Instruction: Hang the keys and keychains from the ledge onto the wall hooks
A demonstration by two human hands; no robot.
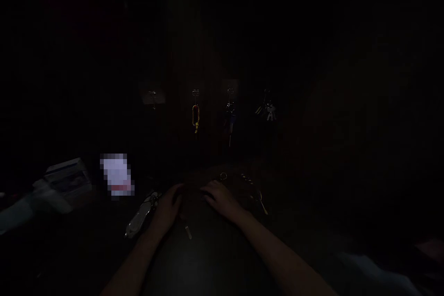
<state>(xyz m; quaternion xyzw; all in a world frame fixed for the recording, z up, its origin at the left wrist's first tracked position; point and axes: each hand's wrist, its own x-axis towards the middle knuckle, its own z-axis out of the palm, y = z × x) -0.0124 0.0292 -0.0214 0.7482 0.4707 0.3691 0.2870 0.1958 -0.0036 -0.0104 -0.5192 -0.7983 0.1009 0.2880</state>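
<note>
Yellow loop (196, 126) hung from a far hook (195, 93), probably to keep it handy. Nearer, the left hand (168, 208) curved right of a pale object (138, 219), the right hand (221, 199) beside a small ring (224, 179); I could not tell whether either gripped anything.

Pretty hard to tell in this gloom, but the hooks (196, 92) look like shiny bare metal, same with the thin ring (223, 176). The pale gadget (139, 218) seems like smooth, glossy plastic, the box (67, 184) kinda mattish cardboard, and the desk (194, 268) smooth with a dull sheen.
</note>
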